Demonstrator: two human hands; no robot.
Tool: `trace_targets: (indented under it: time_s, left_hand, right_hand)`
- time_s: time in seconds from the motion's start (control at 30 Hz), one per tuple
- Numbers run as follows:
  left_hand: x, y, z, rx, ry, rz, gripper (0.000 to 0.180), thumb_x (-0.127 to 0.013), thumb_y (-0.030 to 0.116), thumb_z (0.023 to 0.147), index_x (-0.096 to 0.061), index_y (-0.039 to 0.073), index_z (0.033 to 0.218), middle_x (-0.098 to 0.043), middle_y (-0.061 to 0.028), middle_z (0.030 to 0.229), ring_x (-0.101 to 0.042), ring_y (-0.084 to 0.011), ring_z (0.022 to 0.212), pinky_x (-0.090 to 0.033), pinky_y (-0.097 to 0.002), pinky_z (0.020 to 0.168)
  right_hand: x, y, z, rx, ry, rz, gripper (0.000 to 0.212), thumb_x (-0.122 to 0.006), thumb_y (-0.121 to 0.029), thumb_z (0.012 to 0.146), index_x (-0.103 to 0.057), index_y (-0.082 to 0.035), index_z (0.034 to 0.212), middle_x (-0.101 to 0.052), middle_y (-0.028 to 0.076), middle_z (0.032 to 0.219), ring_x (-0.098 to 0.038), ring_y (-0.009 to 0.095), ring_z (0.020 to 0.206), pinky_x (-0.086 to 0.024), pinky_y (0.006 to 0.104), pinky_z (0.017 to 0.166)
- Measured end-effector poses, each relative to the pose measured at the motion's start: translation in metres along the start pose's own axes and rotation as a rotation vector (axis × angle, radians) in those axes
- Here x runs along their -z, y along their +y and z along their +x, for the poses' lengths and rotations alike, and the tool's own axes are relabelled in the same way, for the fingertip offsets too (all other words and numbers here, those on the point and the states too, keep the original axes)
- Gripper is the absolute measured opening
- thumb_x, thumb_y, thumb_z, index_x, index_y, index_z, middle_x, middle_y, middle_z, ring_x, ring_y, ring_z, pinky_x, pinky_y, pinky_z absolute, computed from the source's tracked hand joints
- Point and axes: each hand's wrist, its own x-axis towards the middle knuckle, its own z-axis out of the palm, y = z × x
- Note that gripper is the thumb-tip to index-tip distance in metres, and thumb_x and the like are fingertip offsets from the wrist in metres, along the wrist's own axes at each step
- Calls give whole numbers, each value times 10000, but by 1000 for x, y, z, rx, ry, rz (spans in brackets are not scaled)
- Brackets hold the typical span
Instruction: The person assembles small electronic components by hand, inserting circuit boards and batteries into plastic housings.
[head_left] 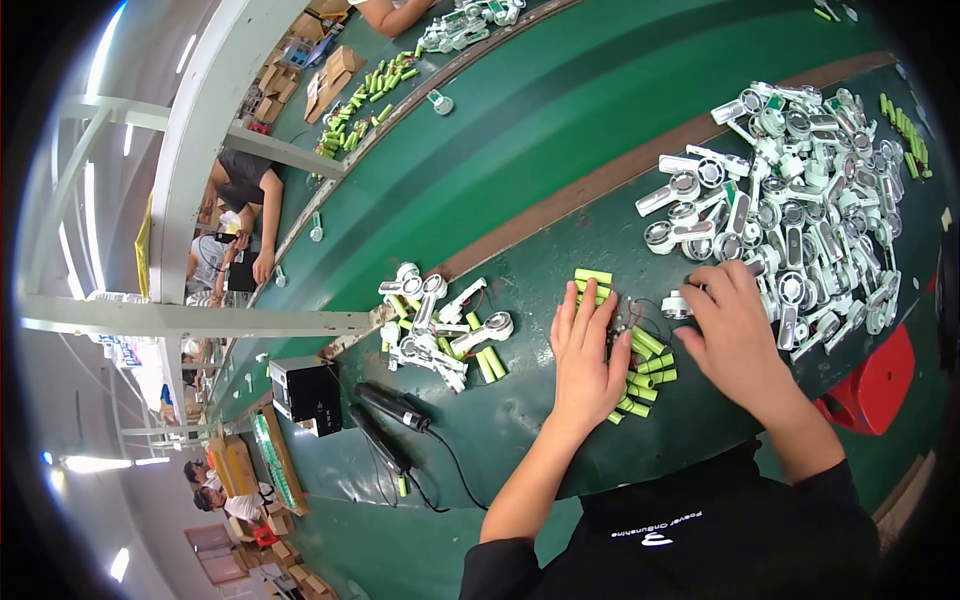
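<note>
Several green cells (641, 392) lie right of centre under your loosely spread left hand (586, 366); keep the wires (634, 312) slack; your right hand's (738, 335) grip, beside a white part (677, 306), I cannot tell.

Fisheye view, brightly lit by white tube lights (90, 215) at left, the nearest overexposed. Soft sheen and weak shadows mark the green counter (540, 270). The left hand (585, 365) and right hand (738, 330) appear reasonably sharp; the distant lower-left background is softer. Straight edges bow toward a blackened rim.
</note>
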Motion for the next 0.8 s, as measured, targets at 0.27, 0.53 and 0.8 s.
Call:
trace_targets:
  time_s: [0.27,0.53,0.8]
  left_hand:
    - [34,-1,-11,16,226,21,320,-761,12,1008,-765,19,1328,-794,-159,1243,-747,-330,1144,-580,-458,981]
    - [75,8,-26,317,24,-13,362,-901,71,932,-776,6,1266,-792,-138,1048,-773,-229,893,-611,-354,765]
    - [102,3,-58,459,-117,-152,352,-902,122,950,-762,-5,1247,-794,-158,1050,-786,-255,870,-619,-352,761]
  right_hand:
    - [-6,15,-2,-2,127,262,376,-885,25,757,-663,-44,1053,-679,126,1219,-625,364,1200,-507,490,1041]
    - [-38,-2,12,29,136,218,436,-864,36,815,-651,-32,1190,-707,133,1153,-676,356,1030,-575,466,895]
    - [-34,-16,11,87,147,291,311,-851,-16,878,-698,-9,1149,-700,176,1304,-667,395,1227,-565,485,1004]
